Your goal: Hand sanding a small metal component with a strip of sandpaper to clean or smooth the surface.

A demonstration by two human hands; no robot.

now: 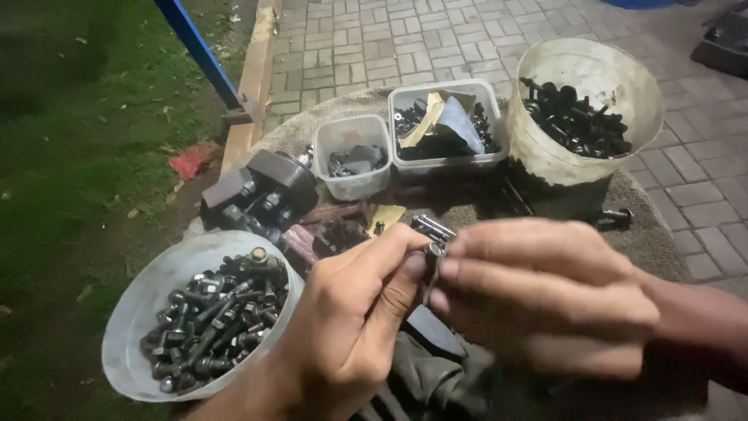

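2 hands, left hand [366, 312] and right hand [545, 292], pinch 1 small bolt [433, 261] at frame centre, its long axis near vertical.

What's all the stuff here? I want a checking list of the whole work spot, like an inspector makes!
Surface: cloth-covered table, crowded.
Job's things: small metal bolt pinched between both hands.
Clutter: white bucket of grey bolts near left; big white bucket of dark bolts far right; two clear tubs, small and large, with small parts; dark metal blocks.
Grippers: left hand and right hand meet fingertip to fingertip on the bolt.
Cables: nothing seen.
Surroundings: paved bricks, grass, blue pole.
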